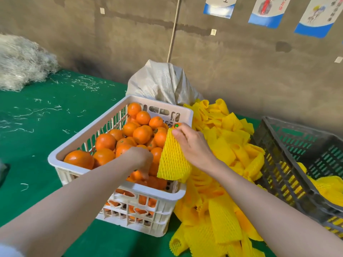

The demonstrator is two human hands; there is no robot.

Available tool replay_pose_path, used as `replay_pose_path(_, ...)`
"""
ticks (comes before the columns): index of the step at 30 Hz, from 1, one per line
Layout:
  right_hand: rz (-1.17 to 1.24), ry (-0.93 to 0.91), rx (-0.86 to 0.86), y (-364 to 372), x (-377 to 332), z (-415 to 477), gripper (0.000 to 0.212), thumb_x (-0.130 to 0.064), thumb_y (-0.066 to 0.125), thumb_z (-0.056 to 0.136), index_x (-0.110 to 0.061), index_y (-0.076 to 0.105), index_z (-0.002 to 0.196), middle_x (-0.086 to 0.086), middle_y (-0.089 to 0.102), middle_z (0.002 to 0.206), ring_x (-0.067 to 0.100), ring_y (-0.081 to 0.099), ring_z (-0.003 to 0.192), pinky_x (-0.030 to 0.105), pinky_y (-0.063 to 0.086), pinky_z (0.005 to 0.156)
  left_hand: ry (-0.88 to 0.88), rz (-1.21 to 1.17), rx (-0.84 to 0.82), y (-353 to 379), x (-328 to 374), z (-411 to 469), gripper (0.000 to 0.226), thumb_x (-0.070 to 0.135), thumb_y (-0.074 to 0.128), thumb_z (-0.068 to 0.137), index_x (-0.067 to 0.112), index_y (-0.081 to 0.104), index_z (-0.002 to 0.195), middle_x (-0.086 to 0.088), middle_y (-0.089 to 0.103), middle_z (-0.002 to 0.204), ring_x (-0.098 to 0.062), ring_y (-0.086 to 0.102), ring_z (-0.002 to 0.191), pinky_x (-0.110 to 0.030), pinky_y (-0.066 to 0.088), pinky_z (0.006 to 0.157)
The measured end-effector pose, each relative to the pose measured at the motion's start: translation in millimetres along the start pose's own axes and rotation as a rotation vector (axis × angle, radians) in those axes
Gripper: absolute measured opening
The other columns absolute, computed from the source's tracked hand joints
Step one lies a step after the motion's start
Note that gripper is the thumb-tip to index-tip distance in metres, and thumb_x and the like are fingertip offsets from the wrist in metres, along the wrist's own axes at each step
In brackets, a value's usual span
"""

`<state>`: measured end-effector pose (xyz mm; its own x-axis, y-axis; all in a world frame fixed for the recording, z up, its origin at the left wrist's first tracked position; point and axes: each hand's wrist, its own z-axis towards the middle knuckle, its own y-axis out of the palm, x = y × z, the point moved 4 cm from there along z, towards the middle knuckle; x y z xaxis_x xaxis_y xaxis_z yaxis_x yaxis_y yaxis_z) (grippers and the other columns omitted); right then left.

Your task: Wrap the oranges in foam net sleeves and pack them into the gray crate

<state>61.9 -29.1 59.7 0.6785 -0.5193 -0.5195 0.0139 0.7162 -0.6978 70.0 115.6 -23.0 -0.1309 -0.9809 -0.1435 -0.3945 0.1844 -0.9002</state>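
**Describer:** Two bare forearms reach forward from the bottom edge. The left grip (141, 160) is down in the near corner of a white crate (152, 191), fingers curled over one orange (137, 174). Blur hides whether it has closed. The right grip (189, 143) pinches the top edge of a yellow foam net sleeve (173, 160), which hangs limp over that crate's right corner.

**Listener:** How would these things handle?

**Describer:** The sleeve is probably featherlight, soft and stretchy. It is best held at its open mouth and spread wide. An orange looks firm, smooth and round, so cup it around the middle without squeezing.

**Listener:** And the containers?

**Describer:** The white crate is heaped with bare oranges (141, 134). The gray crate (278, 164) sits at the far right on the green table (37, 145). It holds a few yellow-wrapped pieces (326, 186) and seems to have plenty of room. Loose sleeves (222, 182) lie piled between the two crates.
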Motion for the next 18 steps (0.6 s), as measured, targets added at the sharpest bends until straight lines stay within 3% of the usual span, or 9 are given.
replay_pose_path(2,0.014,0.012,-0.007,-1,5,-2,0.023,-0.027,0.046,0.098,-0.010,0.054,0.084,0.013,0.053,0.066,0.024,0.049,0.062,0.044,0.035,0.061,0.011,0.078,-0.014,4,3,7,0.042,0.043,0.069,0.081,0.014,0.065,0.110,-0.002,0.060,0.093,-0.018,0.057,0.070,-0.026,0.044,0.056)
replay_pose_path(4,0.044,0.023,-0.021,-3,10,-5,0.019,-0.027,0.047,0.097,-0.016,0.053,0.083,0.010,0.054,0.068,0.021,0.050,0.064,0.041,0.036,0.062,0.006,0.116,0.008,5,3,10,0.037,0.037,0.073,0.078,0.013,0.067,0.106,-0.002,0.057,0.088,-0.020,0.056,0.077,-0.029,0.045,0.061)
replay_pose_path(8,0.184,0.103,-0.055,-6,22,-9,0.010,-0.028,0.057,0.091,-0.022,0.052,0.085,-0.014,0.054,0.080,-0.006,0.051,0.074,0.015,0.039,0.070,0.034,-0.031,0.075,-4,-1,8,0.028,0.038,0.071,0.079,0.014,0.061,0.090,-0.003,0.058,0.081,-0.018,0.053,0.063,-0.027,0.044,0.049)
replay_pose_path(10,0.253,0.138,-0.061,-12,27,-10,0.013,-0.026,0.063,0.087,-0.023,0.051,0.084,-0.016,0.054,0.084,-0.015,0.050,0.079,0.005,0.036,0.075,0.077,-0.387,0.087,-15,-4,4,0.025,0.037,0.069,0.082,0.015,0.061,0.091,-0.003,0.061,0.082,-0.022,0.063,0.069,-0.029,0.052,0.050)
replay_pose_path(12,0.305,0.164,-0.073,-20,30,-11,0.016,-0.024,0.065,0.086,-0.024,0.050,0.082,-0.015,0.052,0.083,-0.012,0.050,0.080,0.009,0.037,0.076,0.165,-0.893,0.122,-28,-2,-4,0.027,0.026,0.072,0.081,0.026,0.057,0.103,-0.001,0.060,0.097,-0.019,0.065,0.085,-0.024,0.056,0.055)
replay_pose_path(14,0.375,0.193,-0.062,-29,30,-14,0.017,-0.019,0.062,0.088,-0.023,0.049,0.078,-0.014,0.050,0.075,-0.008,0.048,0.070,0.013,0.037,0.067,0.297,-1.248,0.195,-44,8,-14,0.038,0.013,0.071,0.081,0.029,0.059,0.113,0.002,0.059,0.111,-0.012,0.063,0.093,-0.025,0.058,0.066)
replay_pose_path(16,0.486,0.231,-0.034,-39,29,-18,0.015,-0.017,0.058,0.091,-0.017,0.051,0.078,-0.009,0.049,0.066,-0.001,0.043,0.058,0.017,0.034,0.057,0.393,-1.497,0.264,-54,22,-21,0.048,0.002,0.067,0.082,0.025,0.060,0.124,-0.001,0.062,0.120,-0.016,0.064,0.101,-0.035,0.057,0.084)
replay_pose_path(18,0.597,0.260,0.012,-50,25,-25,0.013,-0.014,0.053,0.093,-0.013,0.053,0.079,-0.008,0.054,0.059,0.000,0.048,0.053,0.016,0.039,0.051,0.426,-1.746,0.336,-60,38,-27,0.051,-0.006,0.064,0.082,0.019,0.057,0.126,-0.009,0.063,0.116,-0.020,0.065,0.097,-0.039,0.053,0.087)
